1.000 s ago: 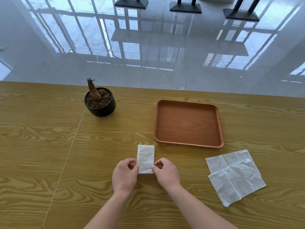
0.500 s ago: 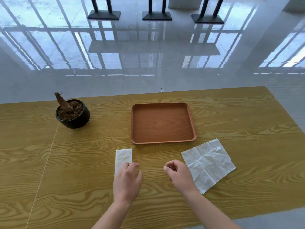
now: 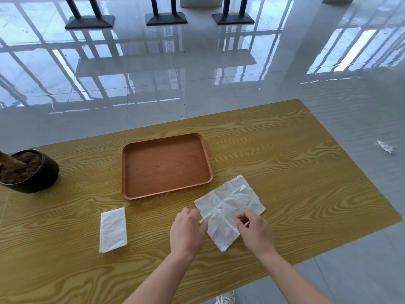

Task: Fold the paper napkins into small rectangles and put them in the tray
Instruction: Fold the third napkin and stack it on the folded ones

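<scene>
Ideally, with the left hand (image 3: 188, 229) resting loose-fingered on the top napkin (image 3: 221, 229) beside the tray (image 3: 123, 172) and the right hand's (image 3: 255, 232) grip pinching it, peel one sheet free and align edges before creasing.

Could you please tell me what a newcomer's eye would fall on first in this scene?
Most striking are the left hand and right hand, both at the crumpled white unfolded napkins on the near right of the table. Just beyond them the orange-brown tray sits mid-table with no napkin in it. One folded napkin lies to the near left, apart from both hands.
</scene>
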Demonstrator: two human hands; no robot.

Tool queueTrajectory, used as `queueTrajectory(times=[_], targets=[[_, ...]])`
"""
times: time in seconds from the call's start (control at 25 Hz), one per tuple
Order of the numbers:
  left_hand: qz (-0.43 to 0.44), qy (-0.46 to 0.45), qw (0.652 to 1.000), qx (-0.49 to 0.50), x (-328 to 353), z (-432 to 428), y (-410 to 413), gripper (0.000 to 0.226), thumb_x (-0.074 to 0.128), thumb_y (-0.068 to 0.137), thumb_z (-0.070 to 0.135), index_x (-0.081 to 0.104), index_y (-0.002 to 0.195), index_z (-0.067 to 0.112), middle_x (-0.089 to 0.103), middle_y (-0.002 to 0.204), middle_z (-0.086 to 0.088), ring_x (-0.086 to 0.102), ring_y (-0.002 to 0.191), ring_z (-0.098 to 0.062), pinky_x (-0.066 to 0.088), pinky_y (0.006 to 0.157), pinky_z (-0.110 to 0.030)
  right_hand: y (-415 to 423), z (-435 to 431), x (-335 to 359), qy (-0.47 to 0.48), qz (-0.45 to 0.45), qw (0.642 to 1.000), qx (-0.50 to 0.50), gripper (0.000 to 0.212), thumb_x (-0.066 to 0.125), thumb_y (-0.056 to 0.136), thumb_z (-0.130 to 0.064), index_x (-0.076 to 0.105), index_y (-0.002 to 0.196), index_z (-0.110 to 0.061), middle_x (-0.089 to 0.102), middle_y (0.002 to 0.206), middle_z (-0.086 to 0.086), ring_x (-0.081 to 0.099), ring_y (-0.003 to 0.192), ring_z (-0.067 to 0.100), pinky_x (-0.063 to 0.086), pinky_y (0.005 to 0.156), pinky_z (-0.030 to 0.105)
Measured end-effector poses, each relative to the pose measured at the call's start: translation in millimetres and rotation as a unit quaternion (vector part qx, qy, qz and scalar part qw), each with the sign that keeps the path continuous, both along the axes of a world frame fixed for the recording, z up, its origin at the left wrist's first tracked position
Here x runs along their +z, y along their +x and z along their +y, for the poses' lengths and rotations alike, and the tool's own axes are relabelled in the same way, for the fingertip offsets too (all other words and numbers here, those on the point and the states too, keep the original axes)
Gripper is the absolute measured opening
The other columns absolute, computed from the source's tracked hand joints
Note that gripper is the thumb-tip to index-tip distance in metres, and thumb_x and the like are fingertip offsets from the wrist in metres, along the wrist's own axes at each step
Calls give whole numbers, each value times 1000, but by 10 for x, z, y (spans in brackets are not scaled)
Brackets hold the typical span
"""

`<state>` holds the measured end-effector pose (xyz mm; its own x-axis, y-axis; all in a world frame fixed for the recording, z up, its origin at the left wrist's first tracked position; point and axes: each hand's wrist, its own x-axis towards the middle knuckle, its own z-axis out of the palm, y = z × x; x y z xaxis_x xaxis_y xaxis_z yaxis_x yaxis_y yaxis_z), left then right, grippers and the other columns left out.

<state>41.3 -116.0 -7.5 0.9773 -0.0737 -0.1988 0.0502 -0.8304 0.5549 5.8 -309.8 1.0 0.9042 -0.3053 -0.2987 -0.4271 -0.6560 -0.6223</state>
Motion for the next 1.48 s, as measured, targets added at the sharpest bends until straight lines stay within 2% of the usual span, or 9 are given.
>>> queueTrajectory(times=[0.2, 0.44, 0.72, 0.88, 0.96, 1.12, 1.2, 1.32, 1.48], targets=[[25, 109, 992, -56, -3, -222, 155, 35, 69, 84, 51, 60, 103, 23, 56, 98, 7, 53, 88, -15, 50, 73, -31, 99, -177, -16, 16, -2, 1000, -1, 3, 66, 91, -23, 67, 93, -26, 67, 85, -12, 62, 72, 7, 53, 64, 29], [116, 38, 992, 38, -1, -306, 235, 21, 76, 73, 33, 55, 73, 28, 55, 85, 11, 55, 81, -13, 47, 64, -30, 141, -287, -39, 36, -1, 999, -14, 5, 68, 90, -22, 68, 89, -27, 68, 82, -12, 62, 73, 5, 46, 60, 20], [50, 18, 997, 50, -9, -323, 171, 10, 66, 84, 29, 57, 81, 28, 58, 83, 13, 55, 80, -11, 46, 62, -27, 221, -273, -34, 54, -2, 998, -29, 3, 69, 89, -25, 69, 87, -27, 68, 78, -12, 62, 71, 3, 42, 58, 15], [4, 21, 998, 51, 17, -329, 135, 8, 65, 86, 27, 58, 81, 28, 56, 83, 13, 52, 76, -8, 38, 57, -22, 272, -204, -41, 58, 4, 998, -20, 3, 69, 89, -24, 69, 88, -26, 68, 80, -13, 63, 73, 3, 43, 60, 16], [-4, 21, 999, 44, -9, -319, 132, 7, 65, 87, 30, 59, 84, 28, 59, 87, 12, 52, 79, -8, 37, 60, -22, 296, -167, -46, 50, 5, 999, -16, 2, 69, 89, -25, 68, 88, -27, 68, 80, -14, 63, 73, 2, 43, 59, 16], [12, 43, 999, 24, -93, -327, 138, 26, 66, 86, 48, 59, 101, 28, 53, 94, 13, 51, 84, -10, 38, 64, -24, 391, -98, -65, 23, 19, 999, 27, 7, 66, 90, -30, 67, 97, -28, 68, 83, -15, 63, 75, 2, 46, 62, 18], [24, 51, 998, 20, -93, -366, 149, 22, 67, 87, 46, 62, 97, 26, 56, 93, 12, 53, 81, -10, 43, 63, -26, 475, -57, -76, 18, 38, 998, 52, 10, 64, 91, -32, 66, 100, -28, 66, 83, -15, 61, 77, 2, 46, 63, 20], [38, 28, 998, 49, -65, -407, 152, 13, 66, 88, 35, 64, 78, 27, 62, 82, 12, 57, 71, -8, 51, 62, -28, 541, -6, -79, 33, 50, 996, 59, 11, 64, 90, -33, 67, 99, -28, 65, 81, -15, 61, 78, 2, 48, 67, 21], [-19, -2, 999, 43, 26, -436, 106, 9, 62, 85, 25, 63, 76, 24, 60, 79, 12, 53, 77, -12, 49, 68, -30, 505, 24, -27, 28, 15, 999, 17, 14, 65, 90, -40, 67, 86, -26, 68, 76, -13, 65, 74, 7, 48, 62, 22]])
